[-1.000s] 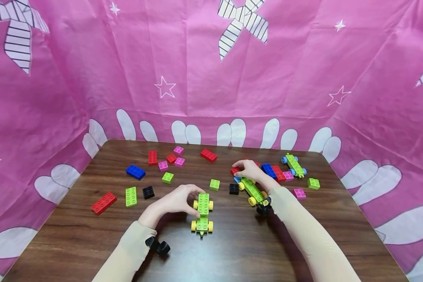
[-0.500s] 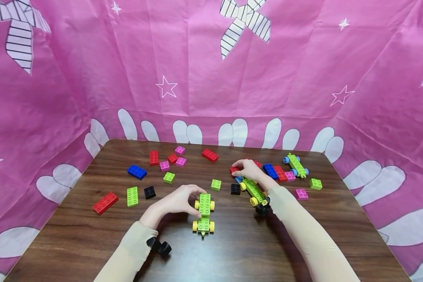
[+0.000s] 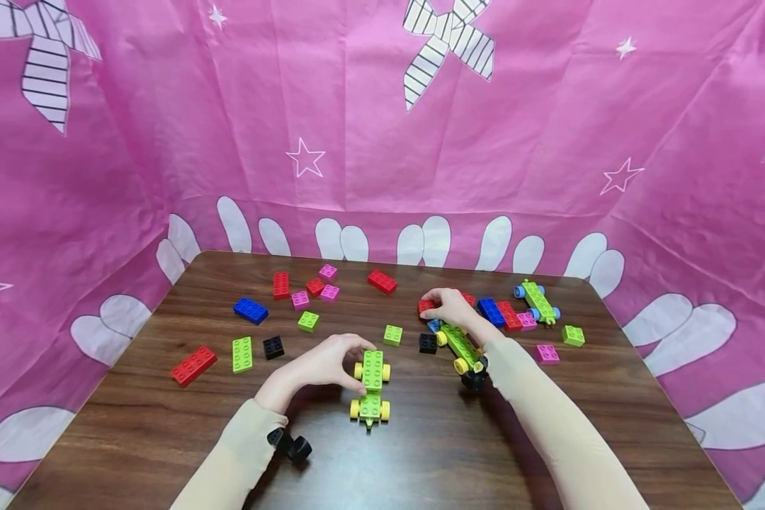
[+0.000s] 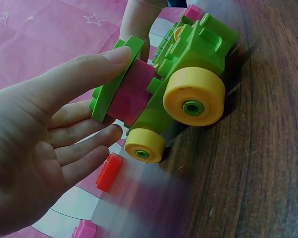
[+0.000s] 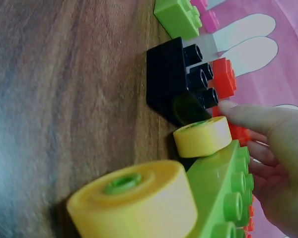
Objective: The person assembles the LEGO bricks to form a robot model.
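My left hand (image 3: 331,363) holds a flat green brick (image 4: 111,91) between thumb and fingers. That brick sits on a pink brick (image 4: 132,91), which stands on a green wheeled base (image 3: 370,406) with yellow wheels (image 4: 194,96). Further right, my right hand (image 3: 451,309) reaches over a second green wheeled base (image 3: 460,346) and grips a red brick (image 3: 426,309). In the right wrist view the thumb (image 5: 246,116) lies along one side of this red brick (image 5: 239,134), its fingers partly hidden behind. A black brick (image 5: 166,79) stands close by the thumb.
A small green brick (image 3: 392,335) lies between the hands. Blue (image 3: 491,312), red (image 3: 508,316) and pink bricks line up right of the right hand, near a green base with blue wheels (image 3: 537,302). Several loose bricks, among them a long red one (image 3: 194,365), are spread at left.
The head view has shifted slightly, so everything appears a little further right. Both hands keep their holds and places on the table.
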Motion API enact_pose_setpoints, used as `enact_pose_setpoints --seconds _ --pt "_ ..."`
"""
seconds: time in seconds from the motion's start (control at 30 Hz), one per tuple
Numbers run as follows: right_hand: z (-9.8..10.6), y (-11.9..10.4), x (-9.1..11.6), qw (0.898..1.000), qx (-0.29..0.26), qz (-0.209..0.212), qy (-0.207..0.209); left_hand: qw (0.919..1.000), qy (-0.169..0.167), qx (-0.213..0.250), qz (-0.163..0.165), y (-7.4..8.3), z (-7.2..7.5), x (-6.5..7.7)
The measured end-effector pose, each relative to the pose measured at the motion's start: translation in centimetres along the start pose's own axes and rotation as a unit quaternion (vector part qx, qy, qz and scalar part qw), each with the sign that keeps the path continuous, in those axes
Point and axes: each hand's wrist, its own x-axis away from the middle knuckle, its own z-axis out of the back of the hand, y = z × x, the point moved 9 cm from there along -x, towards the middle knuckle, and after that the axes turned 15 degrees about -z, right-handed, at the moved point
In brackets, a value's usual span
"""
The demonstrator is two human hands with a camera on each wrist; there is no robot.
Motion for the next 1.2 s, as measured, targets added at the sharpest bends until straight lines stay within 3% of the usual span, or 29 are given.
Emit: enact_pose_setpoints --seconds 0.3,0.5,0.77,1.07,1.2 --pt "1.2 -2.0 1.6 0.997 -0.048 0.027 0.047 0.9999 0.001 0.015 0.001 -0.1 0.1 0.2" --pt "1.3 -3.6 3.0 0.995 -0.071 0.018 0.066 0.9997 0.006 0.023 -0.002 0.0 0.6 0.4" --pt "0.8 -5.4 5.0 0.990 -0.106 0.018 0.088 0.9990 0.029 0.032 0.006 0.0 1.8 0.9" --pt "0.0 -7.1 7.1 0.984 -0.144 0.017 0.100 0.9978 0.065 0.015 0.004 -0.8 2.1 0.8" --pt "-0.3 -7.9 8.0 0.982 -0.148 0.037 0.114 0.9968 0.079 0.007 0.007 -1.0 2.2 0.9"
